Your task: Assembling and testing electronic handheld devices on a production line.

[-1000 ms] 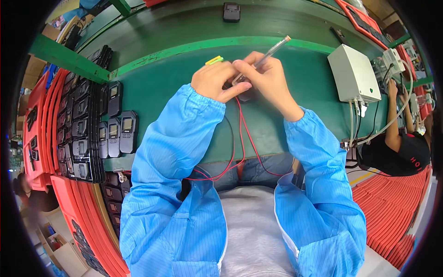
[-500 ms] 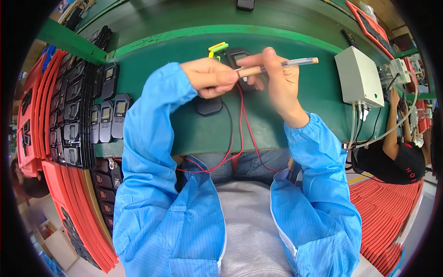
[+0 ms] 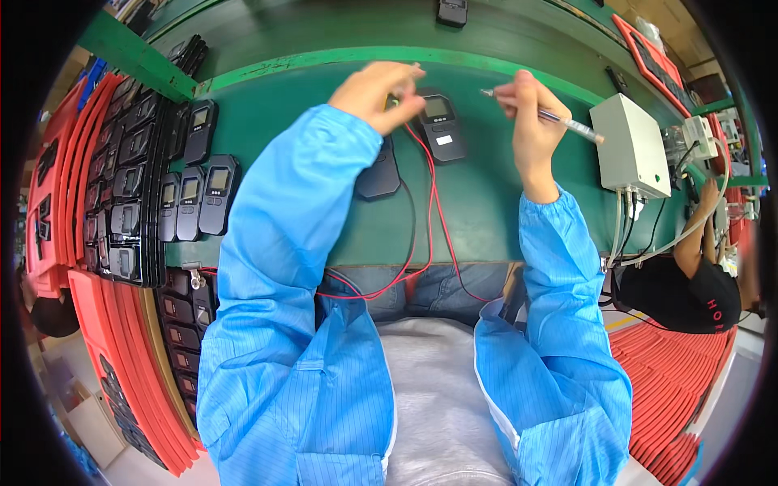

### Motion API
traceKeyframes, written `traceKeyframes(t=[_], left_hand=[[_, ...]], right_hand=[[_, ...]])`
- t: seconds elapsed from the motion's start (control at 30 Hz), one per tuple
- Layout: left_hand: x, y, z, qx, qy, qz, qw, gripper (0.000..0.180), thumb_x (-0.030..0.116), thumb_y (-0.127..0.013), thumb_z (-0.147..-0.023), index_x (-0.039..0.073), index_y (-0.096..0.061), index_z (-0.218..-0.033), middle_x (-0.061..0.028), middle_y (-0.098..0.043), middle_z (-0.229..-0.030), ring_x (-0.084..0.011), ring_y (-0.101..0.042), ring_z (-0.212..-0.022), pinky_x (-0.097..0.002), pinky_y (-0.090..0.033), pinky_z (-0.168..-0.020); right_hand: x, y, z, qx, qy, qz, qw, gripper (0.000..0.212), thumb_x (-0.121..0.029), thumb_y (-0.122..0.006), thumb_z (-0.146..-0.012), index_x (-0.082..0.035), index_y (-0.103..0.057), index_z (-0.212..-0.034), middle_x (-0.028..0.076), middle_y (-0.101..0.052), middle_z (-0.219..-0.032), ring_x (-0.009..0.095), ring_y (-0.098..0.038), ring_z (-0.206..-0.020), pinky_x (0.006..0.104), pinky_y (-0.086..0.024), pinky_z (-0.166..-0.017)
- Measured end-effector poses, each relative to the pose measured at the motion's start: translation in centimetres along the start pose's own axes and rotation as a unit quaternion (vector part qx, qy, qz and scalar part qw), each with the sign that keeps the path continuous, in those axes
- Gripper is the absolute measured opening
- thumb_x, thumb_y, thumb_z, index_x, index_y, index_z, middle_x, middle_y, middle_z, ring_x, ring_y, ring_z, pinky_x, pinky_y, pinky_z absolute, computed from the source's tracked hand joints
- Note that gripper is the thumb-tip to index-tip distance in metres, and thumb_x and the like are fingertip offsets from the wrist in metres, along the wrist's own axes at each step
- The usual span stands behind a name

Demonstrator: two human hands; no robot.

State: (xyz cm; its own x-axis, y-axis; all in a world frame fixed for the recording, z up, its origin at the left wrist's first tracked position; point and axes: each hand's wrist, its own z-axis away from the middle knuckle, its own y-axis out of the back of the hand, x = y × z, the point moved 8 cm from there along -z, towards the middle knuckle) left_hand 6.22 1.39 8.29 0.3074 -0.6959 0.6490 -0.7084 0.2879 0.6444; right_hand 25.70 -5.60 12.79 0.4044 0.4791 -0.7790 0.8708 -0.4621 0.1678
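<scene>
My right hand (image 3: 539, 121) is closed on a pen (image 3: 567, 125), whose tip points left over the green bench. Farther left, my left hand (image 3: 374, 93) is slightly blurred, its thumb and forefinger apart. A bit of yellow-green (image 3: 393, 102) shows between those fingers; the hand covers most of it. Between my hands lies a dark handheld device (image 3: 442, 128) with a small screen, buttons and a white label. A second dark device (image 3: 379, 172), no screen showing, lies partly under my left wrist. Red leads (image 3: 432, 182) run from near my left hand toward the bench's front edge.
Several similar devices (image 3: 190, 198) stand at the left beside stacked black trays (image 3: 134, 186). Red trays (image 3: 121, 356) are piled lower left, more red sheets (image 3: 673, 381) lower right. A white box (image 3: 632, 146) with cables stands at the right; beyond it is a person in black (image 3: 685, 283).
My hands have separated. The right hand moved right with the pen, tip now exposed; the left hand let go of the pen's end and moved up over the yellow-green pieces.
</scene>
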Motion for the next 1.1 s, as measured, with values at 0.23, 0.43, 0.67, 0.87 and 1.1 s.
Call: traceKeyframes(t=[0.23, 0.43, 0.67, 0.87, 1.1], left_hand=[[1.0, -3.5, 0.9, -0.059, -0.007, -0.134, 0.989, 0.071, 0.032, -0.073, -0.081, 0.010, -0.040, -0.140, -0.0056, -0.055, -0.105, -0.0254, -0.055, -0.107, -0.0447, -0.034, -0.106], [0.4, -3.0, 1.0, -0.093, 0.078, -0.135, 0.983, 0.070, 0.034, -0.076, -0.079, 0.009, -0.044, -0.136, -0.0039, -0.056, -0.104, -0.0230, -0.054, -0.110, -0.0462, -0.032, -0.108], [-0.1, -3.1, 1.1, -0.077, 0.076, -0.138, 0.985, 0.066, 0.040, -0.075, -0.079, 0.010, -0.046, -0.130, -0.0037, -0.059, -0.105, -0.0223, -0.056, -0.112, -0.0480, -0.033, -0.109], [0.2, -3.0, 1.1, -0.062, 0.064, -0.149, 0.985, 0.068, 0.039, -0.076, -0.078, 0.010, -0.047, -0.131, -0.0033, -0.058, -0.100, -0.0229, -0.057, -0.106, -0.0471, -0.036, -0.107], [0.1, -3.1, 1.0, -0.074, 0.075, -0.157, 0.982, 0.067, 0.041, -0.075, -0.079, 0.011, -0.046, -0.131, -0.0027, -0.059, -0.103, -0.0226, -0.057, -0.110, -0.0483, -0.034, -0.109]], right_hand=[[2.1, 0.3, 0.8, 0.023, -0.110, -0.096, 0.989, 0.043, -0.030, -0.056, -0.097, 0.004, -0.065, -0.073, 0.005, -0.059, -0.059, 0.010, -0.050, -0.051, 0.0226, -0.037, -0.047], [2.8, -2.2, 1.8, -0.051, -0.172, -0.070, 0.981, 0.041, -0.032, -0.058, -0.096, 0.002, -0.065, -0.073, 0.004, -0.059, -0.058, 0.009, -0.049, -0.050, 0.0220, -0.037, -0.047], [3.7, -3.2, 2.3, -0.105, -0.201, -0.077, 0.971, 0.039, -0.032, -0.065, -0.092, 0.000, -0.064, -0.070, 0.003, -0.060, -0.061, 0.007, -0.051, -0.052, 0.0214, -0.038, -0.047], [4.1, -3.6, 2.7, -0.114, -0.206, -0.054, 0.970, 0.037, -0.028, -0.071, -0.087, -0.003, -0.058, -0.064, 0.002, -0.058, -0.061, 0.006, -0.052, -0.054, 0.0219, -0.042, -0.049], [4.7, -3.7, 2.8, -0.127, -0.201, -0.055, 0.970, 0.038, -0.026, -0.073, -0.086, -0.005, -0.055, -0.060, 0.001, -0.056, -0.058, 0.005, -0.051, -0.053, 0.0210, -0.039, -0.048]])
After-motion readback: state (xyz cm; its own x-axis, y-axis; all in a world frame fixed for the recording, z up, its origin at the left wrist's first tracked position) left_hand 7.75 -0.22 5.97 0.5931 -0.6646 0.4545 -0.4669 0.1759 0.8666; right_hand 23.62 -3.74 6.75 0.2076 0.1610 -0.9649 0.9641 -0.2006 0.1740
